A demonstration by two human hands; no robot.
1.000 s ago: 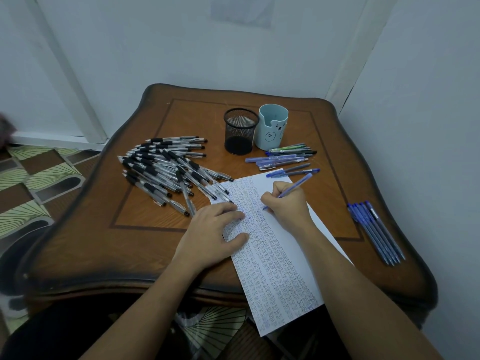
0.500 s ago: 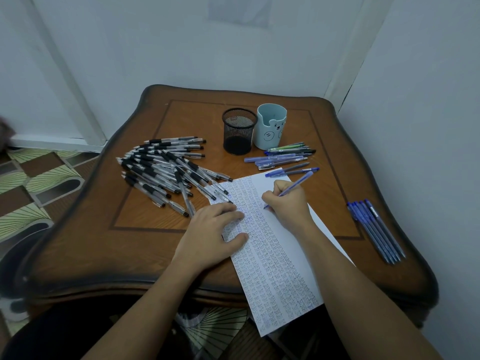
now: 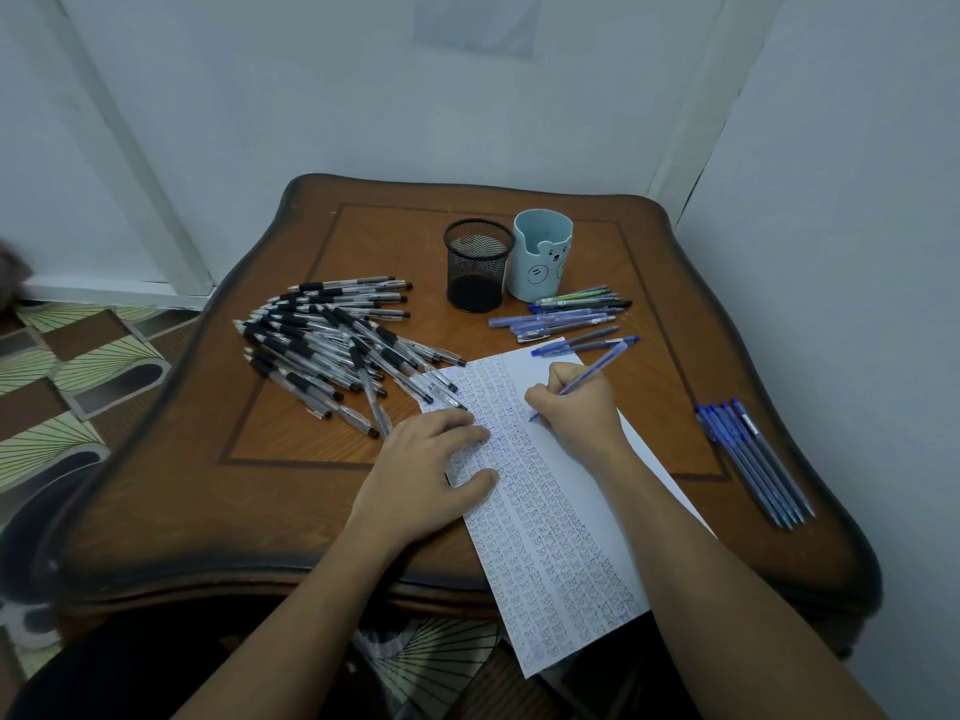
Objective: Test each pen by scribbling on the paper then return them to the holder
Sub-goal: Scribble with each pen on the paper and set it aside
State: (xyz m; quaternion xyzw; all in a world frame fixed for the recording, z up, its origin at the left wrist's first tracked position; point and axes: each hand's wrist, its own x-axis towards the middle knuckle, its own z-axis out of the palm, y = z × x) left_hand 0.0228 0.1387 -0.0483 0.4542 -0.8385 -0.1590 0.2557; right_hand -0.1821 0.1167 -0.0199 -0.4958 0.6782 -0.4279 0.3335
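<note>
Pen (image 3: 592,371) within right hand (image 3: 574,410) fingers (image 3: 543,396), touching paper (image 3: 563,517).

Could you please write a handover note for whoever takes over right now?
Right hand grips a blue pen, tip on the paper. Left hand rests flat on the paper.
No pen stands in the mesh cup or bear cup.
Black-grip pens lie heaped on the left, mixed pens in front of the cups, a blue row on the far right.
Done: paper mostly scribbled.
Left: finish testing, return every pen; which heaps are tested is unclear.

Black mesh holder (image 3: 478,265), pale blue bear-faced cup (image 3: 540,262).
</note>
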